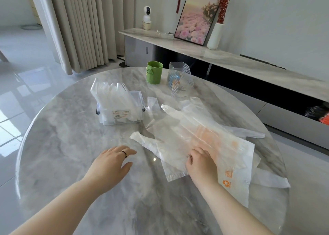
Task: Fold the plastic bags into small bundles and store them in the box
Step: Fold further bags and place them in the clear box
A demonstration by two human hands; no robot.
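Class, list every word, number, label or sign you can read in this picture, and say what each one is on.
No words or numbers are readable.
An orange recycling arrows sign, without wording: on the plastic bag.
The orange characters above it, same bag: blurred, unreadable.
The faded orange print across the bag's middle: unreadable.
The sticker on the clear box: too small to read.

The label (121, 114) on the box (109, 118) is unreadably small, and the ribbed holder (185, 90) holds blurred shapes.
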